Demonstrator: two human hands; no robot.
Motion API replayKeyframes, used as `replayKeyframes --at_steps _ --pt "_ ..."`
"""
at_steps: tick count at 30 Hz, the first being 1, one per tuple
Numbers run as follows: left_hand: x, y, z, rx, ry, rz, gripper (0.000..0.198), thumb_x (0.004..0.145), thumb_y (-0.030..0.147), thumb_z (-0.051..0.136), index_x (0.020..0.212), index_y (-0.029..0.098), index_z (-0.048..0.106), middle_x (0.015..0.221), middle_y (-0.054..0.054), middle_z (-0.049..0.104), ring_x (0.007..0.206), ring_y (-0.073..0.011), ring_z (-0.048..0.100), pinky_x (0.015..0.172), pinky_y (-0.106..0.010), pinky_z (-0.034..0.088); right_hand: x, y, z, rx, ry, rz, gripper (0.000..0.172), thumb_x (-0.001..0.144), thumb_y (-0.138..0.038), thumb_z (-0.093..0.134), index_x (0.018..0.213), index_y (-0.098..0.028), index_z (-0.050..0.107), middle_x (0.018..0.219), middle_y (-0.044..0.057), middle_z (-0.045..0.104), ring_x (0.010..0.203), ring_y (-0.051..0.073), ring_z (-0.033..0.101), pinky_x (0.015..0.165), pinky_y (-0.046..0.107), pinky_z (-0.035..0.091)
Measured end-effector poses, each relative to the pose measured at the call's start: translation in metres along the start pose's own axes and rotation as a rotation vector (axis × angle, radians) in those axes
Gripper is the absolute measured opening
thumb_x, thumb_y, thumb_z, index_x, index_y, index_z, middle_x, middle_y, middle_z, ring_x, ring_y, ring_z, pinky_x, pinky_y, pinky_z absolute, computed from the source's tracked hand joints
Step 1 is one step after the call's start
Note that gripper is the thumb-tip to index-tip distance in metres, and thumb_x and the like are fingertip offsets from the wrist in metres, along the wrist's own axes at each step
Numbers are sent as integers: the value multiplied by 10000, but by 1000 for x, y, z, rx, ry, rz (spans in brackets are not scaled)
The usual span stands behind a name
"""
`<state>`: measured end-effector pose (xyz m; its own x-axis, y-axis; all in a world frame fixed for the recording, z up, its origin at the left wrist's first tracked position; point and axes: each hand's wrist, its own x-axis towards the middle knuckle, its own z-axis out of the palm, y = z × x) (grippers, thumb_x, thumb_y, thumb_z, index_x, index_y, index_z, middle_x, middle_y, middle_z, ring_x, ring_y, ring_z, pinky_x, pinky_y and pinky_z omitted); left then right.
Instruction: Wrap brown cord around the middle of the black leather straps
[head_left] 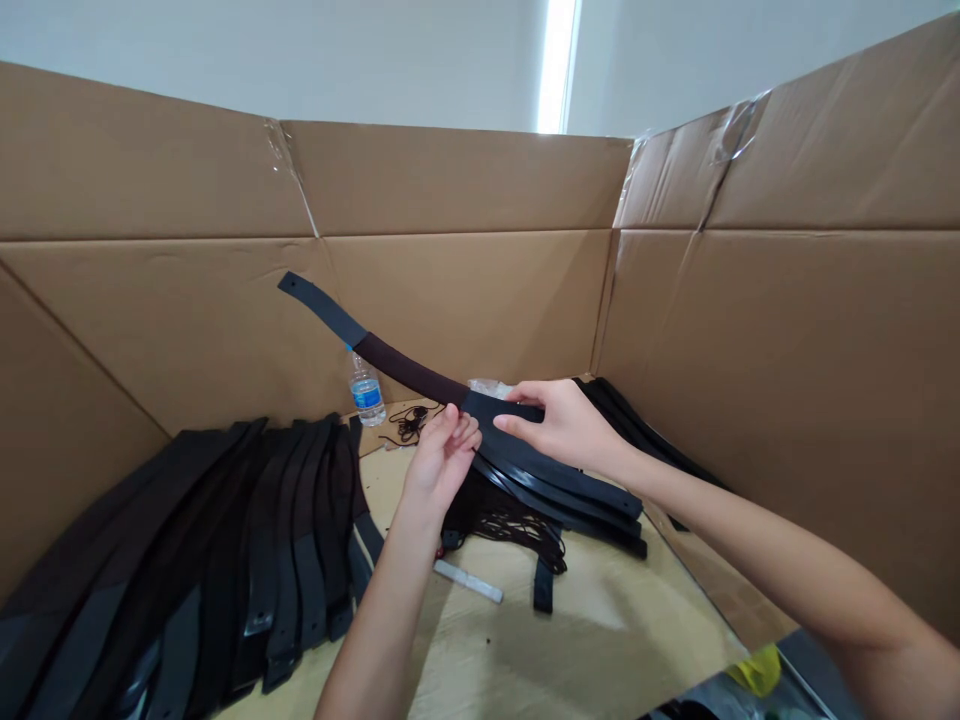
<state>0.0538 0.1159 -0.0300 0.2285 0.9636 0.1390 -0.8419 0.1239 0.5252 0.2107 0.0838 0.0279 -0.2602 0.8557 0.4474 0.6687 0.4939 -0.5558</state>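
Observation:
A long, dark curved strap (410, 371) slants up to the left in front of me. Its far end is smooth dark grey with a small hole, and a dark brown fabric-like wrap covers its middle. At the lower edge of that wrap, my left hand (442, 445) pinches the strap. My right hand (559, 425) has its thumb and fingers around the strap's near end. Below my hands, a stack of similar dark straps (577, 483) lies on the tabletop, beside a bundle of thin dark cord (510, 515).
Many wrapped straps (247, 540) are piled at the left. A water bottle (366, 390) and loose cord (411, 424) stand at the back. A whitish stick (469, 581) lies on the pale table (555, 660). Cardboard walls (465, 290) surround it; more straps (637, 425) lean at right.

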Motion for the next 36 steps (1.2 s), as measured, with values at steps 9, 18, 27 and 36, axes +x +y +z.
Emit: replayKeyframes --at_steps 9,18,27,36 --pt "0 -6 4 4 118 -21 391 891 169 649 541 132 480 491 61 371 425 -31 333 423 -154 313 4 4 3 -203 46 30 157 819 -305 681 896 -181 739 917 67 772 841 217 711 697 287 462" --pt "2 -9 2 -37 154 -58 368 849 307 712 589 140 512 522 57 404 441 -31 368 430 -148 339 -4 1 13 -646 -19 -29 224 936 -324 531 977 -160 679 928 99 737 820 249 695 607 300 376" --pt "1 -6 -1 54 159 108 303 577 240 909 661 109 650 526 68 490 452 -17 401 417 -139 302 -11 3 34 -713 -29 -108 259 968 -216 434 899 -126 667 910 119 672 761 204 643 562 296 305" --pt "5 -6 -9 131 36 142 440 388 357 961 681 131 723 512 53 566 466 -40 462 492 -178 391 2 8 0 395 -458 174 363 903 -491 491 711 -183 498 546 -52 508 392 60 405 402 208 296"
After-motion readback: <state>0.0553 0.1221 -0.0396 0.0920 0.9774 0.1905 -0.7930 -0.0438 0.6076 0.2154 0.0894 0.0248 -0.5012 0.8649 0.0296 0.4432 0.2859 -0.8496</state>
